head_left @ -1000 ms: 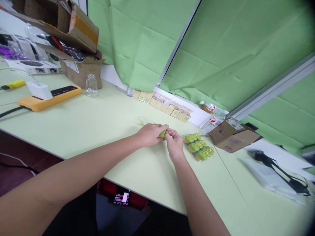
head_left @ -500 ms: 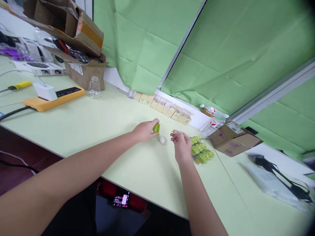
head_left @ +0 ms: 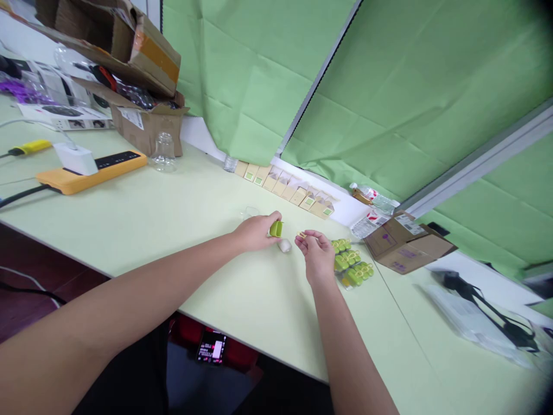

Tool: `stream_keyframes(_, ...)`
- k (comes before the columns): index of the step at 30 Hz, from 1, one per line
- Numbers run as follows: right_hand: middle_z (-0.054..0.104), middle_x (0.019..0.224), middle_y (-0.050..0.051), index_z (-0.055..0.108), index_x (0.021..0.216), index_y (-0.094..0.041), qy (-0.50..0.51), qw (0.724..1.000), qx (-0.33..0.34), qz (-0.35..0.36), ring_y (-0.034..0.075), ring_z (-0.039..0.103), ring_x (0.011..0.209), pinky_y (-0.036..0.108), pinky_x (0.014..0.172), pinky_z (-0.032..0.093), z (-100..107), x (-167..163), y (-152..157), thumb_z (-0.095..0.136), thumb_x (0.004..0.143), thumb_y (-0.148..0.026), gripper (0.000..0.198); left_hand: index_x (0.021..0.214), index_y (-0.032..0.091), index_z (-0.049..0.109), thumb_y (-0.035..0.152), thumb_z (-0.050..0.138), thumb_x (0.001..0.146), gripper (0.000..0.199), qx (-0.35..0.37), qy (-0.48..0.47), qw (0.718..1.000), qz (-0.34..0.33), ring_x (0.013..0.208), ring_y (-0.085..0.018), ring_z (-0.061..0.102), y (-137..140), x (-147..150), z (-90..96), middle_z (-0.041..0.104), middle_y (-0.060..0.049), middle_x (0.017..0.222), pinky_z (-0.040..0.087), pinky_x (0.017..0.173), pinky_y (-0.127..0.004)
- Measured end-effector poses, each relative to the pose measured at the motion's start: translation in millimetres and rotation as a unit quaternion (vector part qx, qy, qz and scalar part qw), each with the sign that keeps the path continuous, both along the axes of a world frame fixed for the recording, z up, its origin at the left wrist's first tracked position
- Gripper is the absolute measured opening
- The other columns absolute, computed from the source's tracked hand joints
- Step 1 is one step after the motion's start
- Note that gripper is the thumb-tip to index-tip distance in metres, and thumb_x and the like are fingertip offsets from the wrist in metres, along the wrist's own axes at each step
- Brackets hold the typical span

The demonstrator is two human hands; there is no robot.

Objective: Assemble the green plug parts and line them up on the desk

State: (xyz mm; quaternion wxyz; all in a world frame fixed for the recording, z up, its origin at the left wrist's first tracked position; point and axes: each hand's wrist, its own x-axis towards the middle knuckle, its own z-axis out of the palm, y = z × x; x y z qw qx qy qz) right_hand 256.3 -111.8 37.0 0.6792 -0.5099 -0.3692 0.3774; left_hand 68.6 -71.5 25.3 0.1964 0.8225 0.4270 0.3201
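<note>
Over a pale table (head_left: pixel 207 207), the left hand (head_left: pixel 256 233) curls around a small, hollow, lime-green container (head_left: pixel 276 229), and the right hand (head_left: pixel 318 253) pinches a tiny yellowish piece (head_left: pixel 301 235), a whitish rounded lump (head_left: pixel 284 245) between them.

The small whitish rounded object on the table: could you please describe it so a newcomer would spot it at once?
On the pale green table, find the left hand, holding a small green container. Slightly below that in the picture lies the small whitish rounded object. Its whitish colour sets it apart from the container and the clustered green pieces.
</note>
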Motion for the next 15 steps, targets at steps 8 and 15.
stream_keyframes(8,0.073,0.078,0.004,0.07,0.082,-0.015,-0.024,0.999,-0.012,0.026,0.017,0.071,0.076,0.036,0.089,0.06,-2.1,-1.9,-1.7,0.085,0.056,-0.023,0.031,0.118,0.029,0.048,0.045,0.064,0.081,0.043,-0.01,0.0,1.0,-0.01,0.068,-0.016,0.057,-1.1,0.9,-0.1,0.065,0.001,0.088,0.034,0.055,-0.026)
stream_keyframes(15,0.07,0.079,0.003,0.068,0.093,-0.016,-0.098,0.995,0.006,0.015,0.016,0.068,0.073,0.036,0.077,0.06,-2.6,0.2,-0.9,0.081,0.066,-0.035,0.036,0.119,0.029,0.048,0.042,0.064,0.081,0.043,-0.008,-0.003,1.0,-0.016,0.068,-0.016,0.058,-5.3,1.2,4.7,0.065,0.001,0.087,0.036,0.056,-0.025)
